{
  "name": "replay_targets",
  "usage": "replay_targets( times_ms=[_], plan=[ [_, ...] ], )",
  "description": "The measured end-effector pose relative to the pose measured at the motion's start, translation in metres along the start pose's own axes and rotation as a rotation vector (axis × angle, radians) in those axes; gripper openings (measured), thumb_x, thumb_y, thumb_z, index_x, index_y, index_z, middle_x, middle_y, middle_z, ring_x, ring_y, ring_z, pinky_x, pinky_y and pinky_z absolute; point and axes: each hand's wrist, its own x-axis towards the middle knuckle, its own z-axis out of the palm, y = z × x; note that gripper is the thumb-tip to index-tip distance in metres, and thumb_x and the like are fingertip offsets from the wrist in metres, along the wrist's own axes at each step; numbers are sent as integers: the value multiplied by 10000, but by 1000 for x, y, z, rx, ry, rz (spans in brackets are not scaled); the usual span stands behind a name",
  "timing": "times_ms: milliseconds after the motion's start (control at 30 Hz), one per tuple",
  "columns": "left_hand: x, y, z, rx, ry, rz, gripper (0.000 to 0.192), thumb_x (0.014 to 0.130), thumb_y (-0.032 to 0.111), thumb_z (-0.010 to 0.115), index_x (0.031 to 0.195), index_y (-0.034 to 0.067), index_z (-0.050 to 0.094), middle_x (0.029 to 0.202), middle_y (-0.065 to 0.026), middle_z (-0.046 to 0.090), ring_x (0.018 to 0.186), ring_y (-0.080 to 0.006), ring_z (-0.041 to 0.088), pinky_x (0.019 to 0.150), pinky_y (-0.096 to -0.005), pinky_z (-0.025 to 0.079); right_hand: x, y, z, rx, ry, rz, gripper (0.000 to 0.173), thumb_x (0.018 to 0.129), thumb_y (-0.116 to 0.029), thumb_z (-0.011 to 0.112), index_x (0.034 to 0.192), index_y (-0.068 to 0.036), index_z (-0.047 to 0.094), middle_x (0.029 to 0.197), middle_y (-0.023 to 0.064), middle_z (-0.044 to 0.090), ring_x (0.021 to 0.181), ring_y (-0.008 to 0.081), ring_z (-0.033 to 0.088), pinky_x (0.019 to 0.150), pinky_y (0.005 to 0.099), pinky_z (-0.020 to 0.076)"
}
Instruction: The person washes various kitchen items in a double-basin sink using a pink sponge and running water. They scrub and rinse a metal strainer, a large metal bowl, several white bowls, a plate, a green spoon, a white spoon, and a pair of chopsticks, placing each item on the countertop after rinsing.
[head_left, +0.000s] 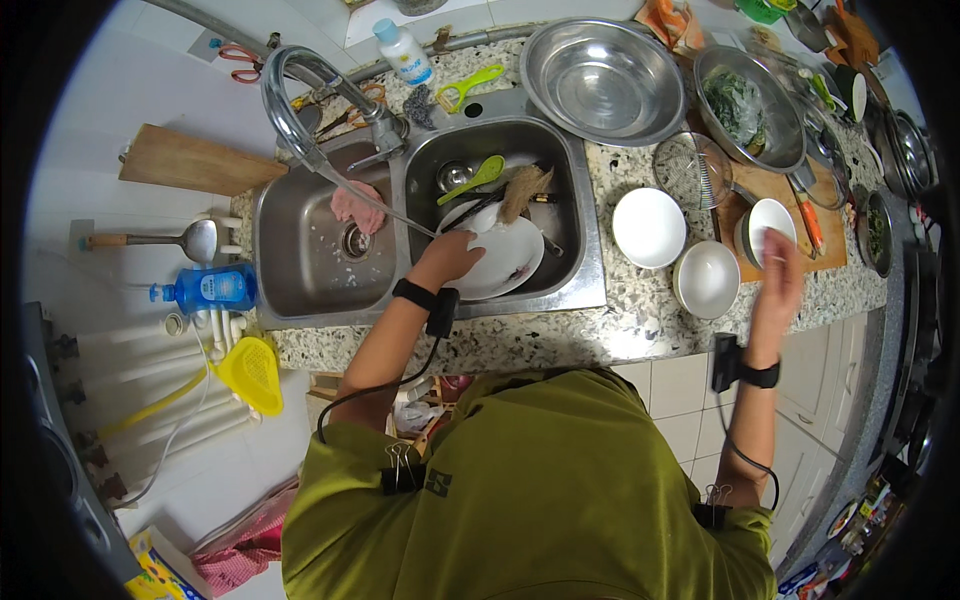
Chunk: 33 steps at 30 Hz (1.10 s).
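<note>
A white plate (499, 262) lies in the right basin of a steel double sink (592, 262). Over its left rim is my left hand (448, 261), fingers bent; its grip is not clear. A stream runs from the chrome faucet (281, 90) towards this hand. A white spoon (484, 217), a green spoon (480, 176) and a brown fibrous scrubber (525, 193) lie on or behind the plate. On the right, my blurred right hand (778, 289) overlaps the rim of a white bowl (784, 217); whether it grips the bowl is unclear. Two more white bowls (649, 227) (706, 280) sit beside it.
A pink cloth (358, 208) lies in the left basin. Behind the bowls are a wire strainer (686, 169), a large steel basin (604, 82) and a steel bowl of greens (750, 112). An orange-handled knife (810, 221) rests on the wooden board (832, 251). A blue soap bottle (214, 288) stands left.
</note>
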Motion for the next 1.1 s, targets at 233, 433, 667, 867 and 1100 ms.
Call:
replay_targets(
  times_ms=[233, 433, 667, 867, 1100],
  plan=[
    [-15, -19, -12, -259, 114, -209, 461, 814, 328, 587, 1130, -7, 570, 1157, -208, 567, 1074, -358, 527, 904, -392, 420, -45, -36, 210, 294, -953, 772, 449, 824, -296, 617, 1186, -44, 534, 1160, 68, 556, 1085, 195, 508, 876, 313, 408],
    [-29, -23, -9, -955, 91, -319, 512, 874, 245, 574, 1293, -14, 434, 1242, -128, 505, 1151, -212, 446, 968, -300, 333, -55, 28, 299, 10, -859, 988, 518, 760, -240, 652, 1168, 55, 532, 1202, 200, 538, 1090, 320, 520, 880, 408, 417],
    [-56, -21, -32, -1117, 97, -281, 431, 894, 234, 552, 1264, 28, 479, 1134, -64, 544, 1037, -147, 485, 905, -262, 363, -53, 36, 301, 117, -783, 1217, 78, 798, -71, 539, 771, 1, 532, 667, 92, 561, 490, 150, 528, 356, 236, 419],
    [-60, -27, -38, -1191, 113, -253, 400, 895, 252, 559, 1234, 44, 510, 1126, -36, 543, 1015, -135, 486, 885, -279, 377, -42, -20, 265, 84, -815, 1058, 117, 813, -79, 503, 844, 21, 555, 666, 93, 563, 516, 167, 568, 391, 225, 470],
    [-63, -10, -36, -1466, 312, -388, 458, 918, 259, 529, 1290, 12, 428, 1243, -83, 500, 1172, -179, 457, 949, -323, 380, -21, -81, 207, 314, -894, 721, 421, 834, -39, 510, 1238, 33, 418, 994, 133, 599, 772, 195, 630, 607, 296, 543]
  ],
)
